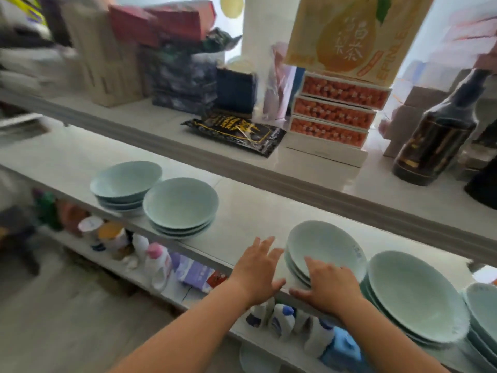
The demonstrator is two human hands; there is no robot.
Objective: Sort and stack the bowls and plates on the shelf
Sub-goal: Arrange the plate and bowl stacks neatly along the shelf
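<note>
Neither grip holds anything fully: the left hand (259, 273) hovers with fingers spread wide over the bare white shelf (242, 211), just beside a small stack of pale green bowls (326, 250), while the right hand (326, 285) lies open on that stack's near rim, fingers resting on the bowl edges at the shelf's front edge. The stack tips slightly, mouths facing up and toward the left end. To its right, touching or nearly so, sits a stack of larger plates (415, 297), and another stack (484, 316) shows at the shelf's right end. Toward the left end stand two more bowl stacks (126, 181) (181, 204), side by side, mouths up. An upper shelf carries boxes (336, 111) and a dark bottle (433, 135); bottles (158, 262) crowd the shelf below.
</note>
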